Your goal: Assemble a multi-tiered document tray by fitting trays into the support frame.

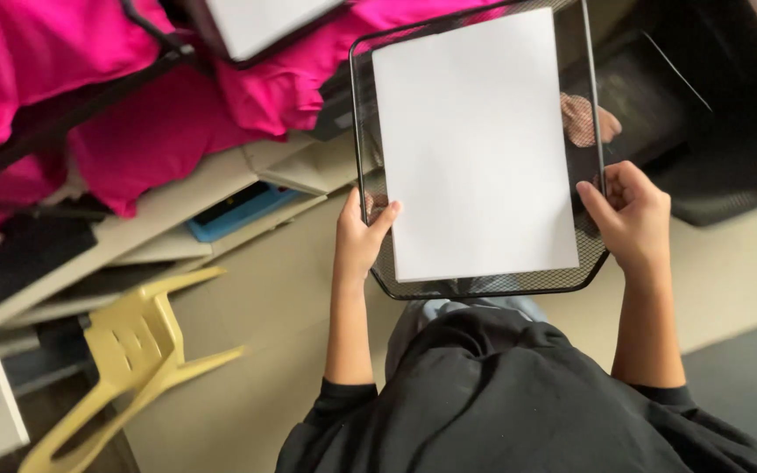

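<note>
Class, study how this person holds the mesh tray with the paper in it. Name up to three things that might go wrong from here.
1. The white paper lies loose in the black mesh tray; if the tray tips, the sheets may slide out.
2. The left hand and right hand grip only the near corners, so the far end could sag.
3. A yellow plastic chair lies toppled beside the person, a possible trip hazard.

Tray at the centre

A paper stack [475,144] lies in the mesh tray [590,254]. The left hand [363,238] grips the tray's left side, the right hand [633,215] its right. A plastic chair [137,350] sits well left of the tray.
</note>
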